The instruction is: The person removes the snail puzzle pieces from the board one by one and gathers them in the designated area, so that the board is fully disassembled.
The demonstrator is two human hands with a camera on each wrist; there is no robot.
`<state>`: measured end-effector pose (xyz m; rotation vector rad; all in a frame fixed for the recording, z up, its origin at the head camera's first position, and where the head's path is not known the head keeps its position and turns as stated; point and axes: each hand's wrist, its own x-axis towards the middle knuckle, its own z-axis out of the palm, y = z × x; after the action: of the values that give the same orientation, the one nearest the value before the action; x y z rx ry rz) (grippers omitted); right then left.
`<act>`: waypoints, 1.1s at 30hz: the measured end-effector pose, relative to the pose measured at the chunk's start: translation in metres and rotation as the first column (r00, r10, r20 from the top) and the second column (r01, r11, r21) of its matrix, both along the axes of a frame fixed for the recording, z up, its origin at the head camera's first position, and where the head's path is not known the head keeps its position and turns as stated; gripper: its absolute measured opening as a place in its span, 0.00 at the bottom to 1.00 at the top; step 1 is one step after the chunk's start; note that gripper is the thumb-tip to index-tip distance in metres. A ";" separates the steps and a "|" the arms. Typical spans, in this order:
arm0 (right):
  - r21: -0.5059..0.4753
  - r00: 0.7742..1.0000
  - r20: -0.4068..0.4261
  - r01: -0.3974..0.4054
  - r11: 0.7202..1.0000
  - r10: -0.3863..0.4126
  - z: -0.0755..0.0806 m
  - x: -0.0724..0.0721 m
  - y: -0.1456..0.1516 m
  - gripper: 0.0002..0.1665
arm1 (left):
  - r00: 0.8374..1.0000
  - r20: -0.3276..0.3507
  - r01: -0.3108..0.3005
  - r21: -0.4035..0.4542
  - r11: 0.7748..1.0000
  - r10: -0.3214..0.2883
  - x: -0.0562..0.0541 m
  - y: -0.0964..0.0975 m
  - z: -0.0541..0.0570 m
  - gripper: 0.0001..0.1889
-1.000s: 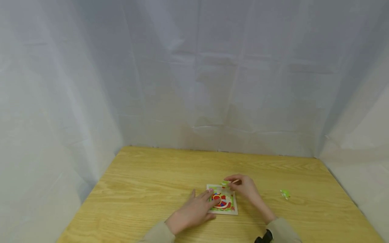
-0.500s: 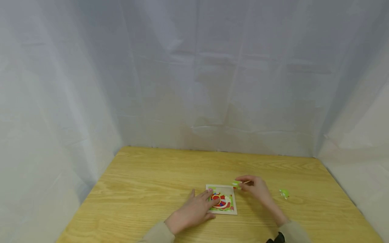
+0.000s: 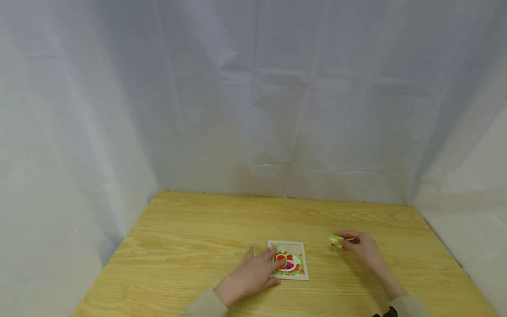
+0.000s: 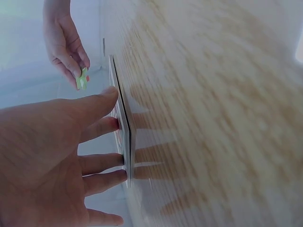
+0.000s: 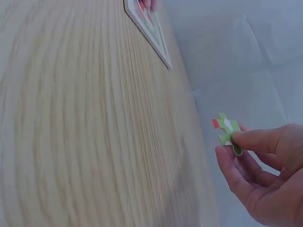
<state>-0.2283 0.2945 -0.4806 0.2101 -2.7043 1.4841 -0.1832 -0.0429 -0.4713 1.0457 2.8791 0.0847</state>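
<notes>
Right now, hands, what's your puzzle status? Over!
Left hand: on puzzle board. Right hand: pinching green puzzle piece, apart from board. In the way: left fingers, hiding some board.

Place: screened-off work area | pale sheeting [image 3: 253, 110] (creased) on 3 sides | wood-grain table [image 3: 198, 224]

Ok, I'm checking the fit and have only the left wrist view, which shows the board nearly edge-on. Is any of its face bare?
Observer: Yes. In the head view, the puzzle board has a bare patch at its upper right.
Operator: And the edge of the piece in the right hand?
Observer: The right wrist view shows a curved notch in the green puzzle piece, next to its red corner.
Operator: What does the left hand cover?
Observer: In the head view, one finger reaches over the round red pattern on the board.
</notes>
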 end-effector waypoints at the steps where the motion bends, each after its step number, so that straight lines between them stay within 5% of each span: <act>1: 0.017 1.000 0.003 0.008 1.000 -0.008 0.000 0.000 0.004 0.17 | 1.000 0.001 0.000 0.003 1.000 0.000 0.000 0.000 0.000 0.29; 21: 0.215 0.992 0.111 0.031 0.976 -0.056 -0.006 -0.006 0.034 0.17 | 1.000 -0.026 0.005 0.001 1.000 -0.005 0.000 0.000 -0.001 0.29; 33: 0.342 0.994 0.099 0.014 0.940 -0.051 -0.007 -0.008 0.031 0.15 | 1.000 -0.005 0.007 -0.003 1.000 -0.007 0.002 -0.001 0.002 0.29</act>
<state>-0.2360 0.3258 -0.4881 0.0994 -3.0198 1.0348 -0.1808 -0.0435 -0.4695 1.0561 2.8787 0.0774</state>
